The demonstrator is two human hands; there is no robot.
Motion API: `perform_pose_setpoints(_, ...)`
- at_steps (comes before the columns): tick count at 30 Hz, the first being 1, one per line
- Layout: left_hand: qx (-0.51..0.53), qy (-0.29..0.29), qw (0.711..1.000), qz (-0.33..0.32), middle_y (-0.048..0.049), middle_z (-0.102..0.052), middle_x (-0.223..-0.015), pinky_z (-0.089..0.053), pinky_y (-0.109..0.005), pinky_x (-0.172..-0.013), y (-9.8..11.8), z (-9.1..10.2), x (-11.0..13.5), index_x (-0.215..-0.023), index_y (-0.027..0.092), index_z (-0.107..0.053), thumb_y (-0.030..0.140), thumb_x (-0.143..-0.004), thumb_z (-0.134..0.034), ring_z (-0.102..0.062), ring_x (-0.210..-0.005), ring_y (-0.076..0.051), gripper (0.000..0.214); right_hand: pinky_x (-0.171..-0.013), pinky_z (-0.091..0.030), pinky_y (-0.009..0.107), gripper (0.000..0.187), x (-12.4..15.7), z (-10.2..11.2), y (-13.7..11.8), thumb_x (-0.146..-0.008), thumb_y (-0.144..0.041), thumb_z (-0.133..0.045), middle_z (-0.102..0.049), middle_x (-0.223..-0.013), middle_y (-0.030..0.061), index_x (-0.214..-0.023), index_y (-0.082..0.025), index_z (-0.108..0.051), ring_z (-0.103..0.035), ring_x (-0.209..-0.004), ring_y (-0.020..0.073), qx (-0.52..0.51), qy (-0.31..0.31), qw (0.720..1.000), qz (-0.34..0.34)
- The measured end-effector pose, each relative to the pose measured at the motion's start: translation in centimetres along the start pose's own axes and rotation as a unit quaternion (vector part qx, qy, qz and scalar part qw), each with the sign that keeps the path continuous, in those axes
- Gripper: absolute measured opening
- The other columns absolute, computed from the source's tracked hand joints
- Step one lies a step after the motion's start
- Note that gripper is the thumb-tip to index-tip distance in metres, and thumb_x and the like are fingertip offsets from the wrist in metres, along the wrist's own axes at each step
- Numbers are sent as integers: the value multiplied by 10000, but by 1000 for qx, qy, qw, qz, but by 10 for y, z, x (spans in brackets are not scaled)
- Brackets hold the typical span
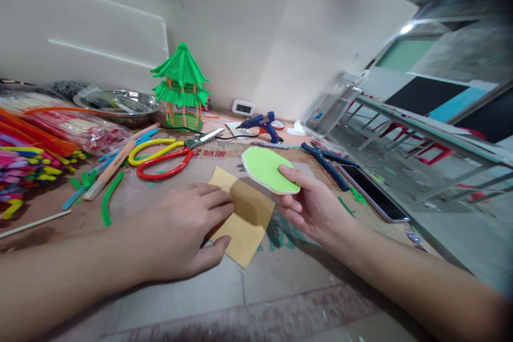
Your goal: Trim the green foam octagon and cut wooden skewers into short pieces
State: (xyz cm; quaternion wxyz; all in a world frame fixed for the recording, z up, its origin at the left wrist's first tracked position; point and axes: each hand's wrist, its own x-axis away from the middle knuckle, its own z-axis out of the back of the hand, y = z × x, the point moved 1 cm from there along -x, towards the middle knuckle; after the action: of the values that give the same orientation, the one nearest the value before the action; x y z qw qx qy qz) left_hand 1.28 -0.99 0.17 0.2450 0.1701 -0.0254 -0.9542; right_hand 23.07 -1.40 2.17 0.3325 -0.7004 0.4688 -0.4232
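Observation:
My right hand (310, 206) holds a light green round foam disc (267, 169) by its near edge, thumb on top, a little above the table. My left hand (182, 230) lies flat with fingers stretched out on a tan square of paper (246, 219), pressing it onto the cardboard-covered table (280, 283). The disc hovers just right of and above the paper's far corner.
Scissors with yellow and red handles (168, 156) lie behind the paper. A green pagoda model (181, 85), a blue glue gun (262, 124), blue pliers (326, 163) and a phone (372, 192) lie further back and right. Coloured pipe cleaners (24, 160) pile up at left.

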Motion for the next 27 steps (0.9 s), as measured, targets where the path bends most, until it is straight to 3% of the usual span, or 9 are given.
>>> perform_pose_setpoints(5,-44,-44,997,43,-154,-651,-1156,-533,-466,-850,5,1,-3,-1140,120,-650,432,-889,-464,-613,-1034,-315,441,-331,-327,185,186,-2,7,2,-819,-370,-614,-522,-514,-48,-819,-198,-542,-384,-375,77,209,29,970,123)
perform_pose_setpoints(7,-57,-55,995,54,-160,-656,-1124,-544,-479,-815,6,1,-4,-1111,114,-650,465,-893,-451,-619,-1003,-324,458,-452,-405,227,174,-2,9,2,-822,-354,-621,-597,-645,-10,-896,-208,-559,-497,-503,116,382,55,892,233)
perform_pose_setpoints(9,-69,-60,994,56,-162,-659,-1110,-546,-488,-798,7,0,-4,-1099,111,-648,486,-901,-431,-622,-985,-329,476,-571,-422,262,165,-2,8,4,-844,-329,-589,-638,-755,28,-948,-203,-571,-553,-628,153,544,56,780,306)
perform_pose_setpoints(12,-79,-69,993,55,-158,-655,-1131,-545,-484,-797,7,0,-5,-1113,116,-639,487,-913,-408,-616,-1005,-331,480,-551,-356,278,183,-1,3,7,-885,-316,-482,-616,-685,34,-965,-172,-561,-507,-557,157,703,14,646,296)
perform_pose_setpoints(16,-79,-87,991,65,-157,-650,-1134,-542,-475,-799,9,1,-6,-1098,113,-643,481,-918,-397,-615,-1005,-323,478,-498,-298,268,214,9,-5,1,-889,-289,-428,-587,-636,24,-1004,-140,-530,-454,-497,143,768,-5,590,249)
perform_pose_setpoints(19,-76,-87,991,69,-152,-645,-1137,-539,-474,-797,10,2,-6,-1099,117,-639,480,-921,-394,-612,-1005,-318,473,-474,-284,251,162,21,-7,-12,-877,-269,-454,-546,-598,-10,-972,-165,-534,-434,-477,122,760,-32,608,229)
perform_pose_setpoints(21,-74,-86,991,68,-150,-644,-1124,-537,-470,-791,10,2,-5,-1093,118,-637,479,-922,-396,-612,-995,-314,466,-464,-305,238,111,24,-6,-21,-860,-273,-492,-540,-611,-18,-903,-183,-540,-450,-479,109,721,-48,659,207)
perform_pose_setpoints(25,-84,-85,990,70,-127,-656,-1011,-530,-464,-737,10,1,-4,-1037,132,-643,483,-939,-364,-618,-906,-300,459,-378,-299,200,214,9,7,-26,-829,-379,-572,-513,-598,-47,-933,-203,-508,-423,-404,78,494,25,859,132)
perform_pose_setpoints(27,-89,-82,990,70,-103,-653,-952,-521,-456,-715,10,0,-3,-983,157,-647,443,-962,-328,-614,-863,-282,430,-339,-227,174,263,-3,14,-21,-798,-412,-620,-440,-512,-79,-888,-202,-489,-332,-360,56,352,36,933,69)
